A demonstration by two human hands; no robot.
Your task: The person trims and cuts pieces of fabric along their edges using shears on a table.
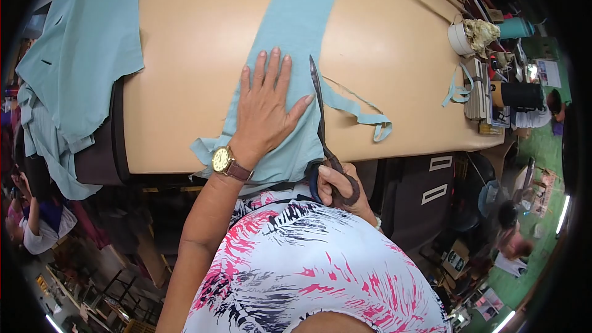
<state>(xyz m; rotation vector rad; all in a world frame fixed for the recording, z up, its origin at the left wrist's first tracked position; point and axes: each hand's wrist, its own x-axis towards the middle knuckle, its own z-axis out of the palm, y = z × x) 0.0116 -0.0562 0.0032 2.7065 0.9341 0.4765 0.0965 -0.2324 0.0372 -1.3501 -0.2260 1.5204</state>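
A long strip of light blue-green fabric (300, 6) runs down the table and over its front edge. My left hand (265, 108) lies flat on it, fingers stretched toward the far side. In my right hand (345, 188), at the table's front edge, is a pair of large dark scissors (320, 108), gripped by the handles. The blades point away from me along the fabric's right edge and look closed or nearly so. A narrow offcut (357, 113) of the same fabric curls on the table just right of the blades.
More blue-green fabric (92, 43) hangs over the table's left end. Along the right end of the tan table (191, 55) stand a white container (459, 38), a teal bottle (515, 28), a dark cylinder (521, 96) and a thin fabric scrap (457, 91). Other people are visible at both sides.
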